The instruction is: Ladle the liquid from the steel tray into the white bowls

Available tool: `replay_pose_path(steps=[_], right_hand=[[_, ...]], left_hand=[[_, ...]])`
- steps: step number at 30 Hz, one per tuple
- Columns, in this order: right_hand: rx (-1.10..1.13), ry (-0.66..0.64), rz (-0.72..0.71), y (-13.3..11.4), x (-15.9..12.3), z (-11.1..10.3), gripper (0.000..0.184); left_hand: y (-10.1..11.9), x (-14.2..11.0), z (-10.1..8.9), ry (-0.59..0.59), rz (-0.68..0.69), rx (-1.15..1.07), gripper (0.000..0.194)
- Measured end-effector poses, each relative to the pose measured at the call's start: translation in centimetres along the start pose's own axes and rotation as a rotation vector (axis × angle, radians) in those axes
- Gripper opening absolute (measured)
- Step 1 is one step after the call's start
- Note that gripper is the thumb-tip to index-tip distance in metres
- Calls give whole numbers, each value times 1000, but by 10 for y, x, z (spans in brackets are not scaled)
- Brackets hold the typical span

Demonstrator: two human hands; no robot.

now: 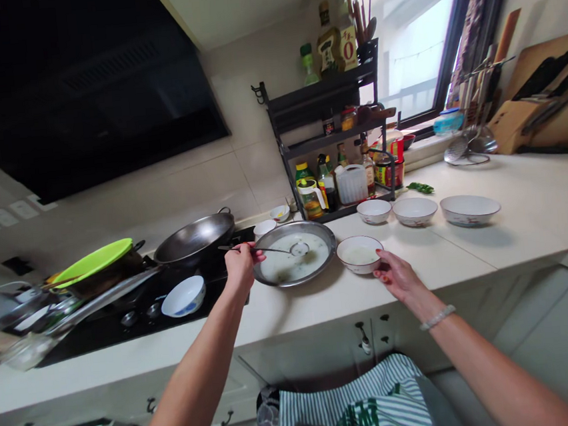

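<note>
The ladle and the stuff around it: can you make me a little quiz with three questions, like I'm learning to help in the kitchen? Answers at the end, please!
1. Which hand holds the ladle?
2. True or false: in the picture, the wok is to the left of the metal basin.
3. Fill in the missing word: the right hand touches the side of a ____.

Key:
1. The left hand.
2. True.
3. Bowl.
</note>
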State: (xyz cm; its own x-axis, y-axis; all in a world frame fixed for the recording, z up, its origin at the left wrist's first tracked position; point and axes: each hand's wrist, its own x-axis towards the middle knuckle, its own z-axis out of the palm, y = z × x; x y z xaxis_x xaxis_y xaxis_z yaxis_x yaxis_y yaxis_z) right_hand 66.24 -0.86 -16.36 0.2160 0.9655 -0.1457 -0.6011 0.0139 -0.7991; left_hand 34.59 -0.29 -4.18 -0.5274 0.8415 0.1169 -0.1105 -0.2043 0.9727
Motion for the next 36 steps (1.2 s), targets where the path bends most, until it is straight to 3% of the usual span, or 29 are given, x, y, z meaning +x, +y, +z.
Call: replay_pose_path(steps=[6, 13, 20, 24, 31, 33, 36], right_hand=[[21, -3, -8, 0, 0, 1, 28], [12, -19, 18, 0, 1, -1, 30], [21, -35, 29, 0, -1, 0, 30], [25, -39, 14, -1, -1, 0, 30], [21, -31, 39, -2, -3, 0, 27], [23, -28, 38, -2, -3, 0, 27], [23, -26, 26, -2, -3, 0, 26]], left_hand=[[8, -6, 16, -23, -4, -22, 16], [19, -25, 51, -123, -16, -59, 15], [3, -52, 83, -266, 69, -23, 19], [-15, -72, 83, -435, 255, 112, 17], [-30, -91, 64, -776, 752, 320, 22], [-32, -92, 62, -787, 761, 322, 23], [-36, -88, 64, -668, 591, 251, 24]])
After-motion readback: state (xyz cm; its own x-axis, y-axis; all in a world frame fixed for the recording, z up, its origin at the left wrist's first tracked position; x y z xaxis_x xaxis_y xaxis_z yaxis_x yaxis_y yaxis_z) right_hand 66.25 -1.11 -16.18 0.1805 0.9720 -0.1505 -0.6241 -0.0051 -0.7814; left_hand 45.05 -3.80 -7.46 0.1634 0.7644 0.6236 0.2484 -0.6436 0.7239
